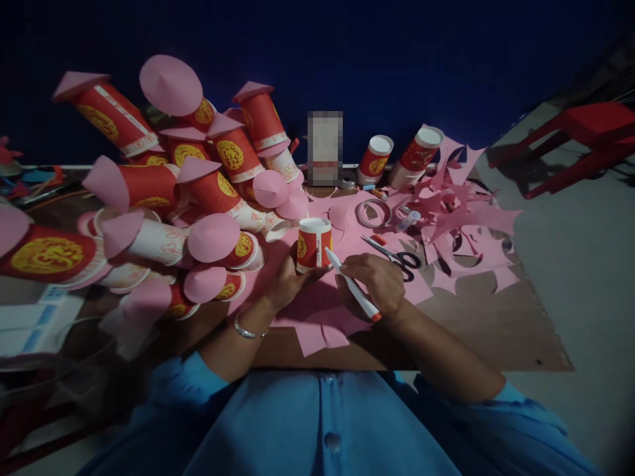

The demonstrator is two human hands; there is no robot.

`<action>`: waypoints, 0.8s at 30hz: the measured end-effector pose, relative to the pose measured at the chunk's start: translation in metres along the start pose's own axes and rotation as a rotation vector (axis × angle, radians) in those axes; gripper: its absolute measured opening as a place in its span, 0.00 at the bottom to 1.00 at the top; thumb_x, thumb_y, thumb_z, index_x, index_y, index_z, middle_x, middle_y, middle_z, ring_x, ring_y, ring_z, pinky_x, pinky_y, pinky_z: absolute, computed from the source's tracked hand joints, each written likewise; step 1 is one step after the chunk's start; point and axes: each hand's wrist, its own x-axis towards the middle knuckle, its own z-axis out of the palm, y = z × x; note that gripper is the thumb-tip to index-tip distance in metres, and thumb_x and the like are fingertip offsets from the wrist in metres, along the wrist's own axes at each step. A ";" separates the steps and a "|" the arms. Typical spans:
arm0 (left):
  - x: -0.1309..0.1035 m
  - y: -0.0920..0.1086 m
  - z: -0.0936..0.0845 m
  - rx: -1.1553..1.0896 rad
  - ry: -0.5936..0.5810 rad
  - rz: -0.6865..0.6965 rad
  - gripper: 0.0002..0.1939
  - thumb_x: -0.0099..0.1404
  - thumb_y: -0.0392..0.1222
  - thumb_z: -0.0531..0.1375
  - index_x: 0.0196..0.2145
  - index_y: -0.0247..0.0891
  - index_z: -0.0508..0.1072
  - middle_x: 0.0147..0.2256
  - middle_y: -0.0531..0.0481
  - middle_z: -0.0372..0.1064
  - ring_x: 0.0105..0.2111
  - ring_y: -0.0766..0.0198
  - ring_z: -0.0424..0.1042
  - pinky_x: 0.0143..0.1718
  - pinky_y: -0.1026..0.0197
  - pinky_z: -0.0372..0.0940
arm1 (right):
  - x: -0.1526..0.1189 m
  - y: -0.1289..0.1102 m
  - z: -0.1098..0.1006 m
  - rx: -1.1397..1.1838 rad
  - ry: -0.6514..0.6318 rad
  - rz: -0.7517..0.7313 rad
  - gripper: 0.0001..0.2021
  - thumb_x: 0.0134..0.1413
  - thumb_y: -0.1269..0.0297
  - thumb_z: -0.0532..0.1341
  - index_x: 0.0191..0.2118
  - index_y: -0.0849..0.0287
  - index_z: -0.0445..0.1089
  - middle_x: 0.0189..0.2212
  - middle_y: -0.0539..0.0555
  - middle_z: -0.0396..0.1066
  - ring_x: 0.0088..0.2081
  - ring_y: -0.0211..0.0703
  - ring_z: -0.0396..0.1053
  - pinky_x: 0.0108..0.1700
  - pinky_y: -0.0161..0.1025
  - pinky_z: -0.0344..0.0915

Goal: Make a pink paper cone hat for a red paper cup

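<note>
A red paper cup (312, 246) with yellow medallions and a white strip stands upside down in my left hand (288, 281), whose fingers wrap round its lower side. In my right hand (374, 284) is a white marker pen (356, 291) with a red end, slanted so its pale tip comes close to the cup's right side. Whether tip and cup touch, I cannot tell. Pink paper (327, 324) lies beneath both hands. Just beyond my right hand rest black-handled scissors (404, 261); a roll of tape (373, 213) is farther back.
Many red cups with pink cone tops (213, 185) crowd the table's left half. Cut pink scraps (466, 225) heap at the right. Two cup stacks (376, 160) stand at the back near a glue stick (407, 220). A red stool (590, 135) is on the floor at right.
</note>
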 end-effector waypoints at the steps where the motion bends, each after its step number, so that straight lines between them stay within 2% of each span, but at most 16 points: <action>1: 0.000 -0.001 -0.001 0.016 -0.011 0.001 0.37 0.48 0.59 0.77 0.50 0.39 0.72 0.44 0.42 0.82 0.47 0.46 0.81 0.48 0.47 0.77 | 0.000 0.000 0.000 0.005 0.001 -0.005 0.07 0.66 0.72 0.63 0.47 0.58 0.69 0.31 0.55 0.80 0.30 0.41 0.78 0.31 0.37 0.77; 4: 0.000 -0.004 -0.002 0.018 -0.037 0.003 0.39 0.48 0.59 0.77 0.52 0.38 0.72 0.44 0.42 0.82 0.47 0.46 0.81 0.47 0.48 0.77 | -0.002 0.001 0.000 0.012 0.014 -0.014 0.07 0.65 0.73 0.64 0.47 0.60 0.70 0.32 0.57 0.80 0.31 0.42 0.78 0.32 0.38 0.77; 11: 0.000 -0.009 0.001 -0.068 -0.061 0.037 0.34 0.50 0.52 0.77 0.50 0.39 0.70 0.47 0.42 0.80 0.48 0.48 0.80 0.53 0.46 0.75 | -0.002 0.003 0.002 0.014 0.003 -0.002 0.08 0.65 0.73 0.64 0.48 0.60 0.70 0.33 0.55 0.80 0.33 0.43 0.79 0.33 0.38 0.77; 17: 0.001 -0.011 -0.002 -0.051 -0.064 0.029 0.36 0.50 0.53 0.77 0.51 0.37 0.71 0.48 0.40 0.81 0.49 0.47 0.80 0.51 0.48 0.75 | 0.000 0.002 0.002 0.009 0.009 -0.012 0.06 0.65 0.73 0.63 0.46 0.60 0.71 0.31 0.55 0.78 0.31 0.42 0.79 0.32 0.37 0.76; 24: 0.001 -0.006 -0.004 0.024 -0.044 0.004 0.38 0.49 0.57 0.77 0.52 0.37 0.72 0.49 0.39 0.81 0.51 0.45 0.79 0.52 0.46 0.74 | 0.000 0.000 0.002 0.041 -0.011 -0.031 0.07 0.59 0.76 0.66 0.42 0.62 0.72 0.28 0.55 0.77 0.29 0.43 0.77 0.31 0.38 0.74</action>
